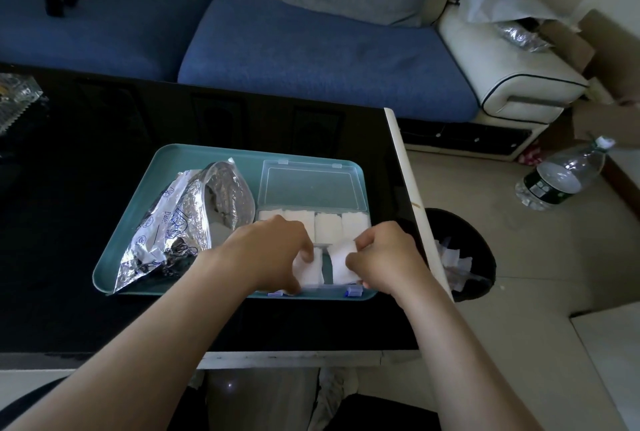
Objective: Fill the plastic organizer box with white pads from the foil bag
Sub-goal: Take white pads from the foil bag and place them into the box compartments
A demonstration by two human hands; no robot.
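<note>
**Both hands on pads over the near row of the box**

My left hand (266, 250) is curled round a white square pad (309, 273), thumb and fingers closed on its left side. My right hand (384, 257) pinches a second white pad (341, 261) by its right edge, fingertips bent in tight. The two pads sit side by side with a narrow gap between them, over the near row of the clear plastic organizer box (356, 223).

The box lies in the right half of the teal rectangular plastic tray (114, 257), its see-through lid (308, 185) laid open toward the tray's far edge. The far row of compartments is filled with white pads (327, 228). Small blue clips (354, 290) on the box's front wall reach the tray's near edge. My hands hide most of the near row, so I cannot tell how full it is.

The crumpled silver foil bag (180, 223) lies in the left half of the tray, its mouth open toward the box and its tail at the near left corner.

The tray rests at the right end of the black glossy table (86, 292). On the floor past the table's right edge stands a black waste bin (481, 250) with white scraps in it, and further off a clear plastic bottle (561, 178) lies tilted.
</note>
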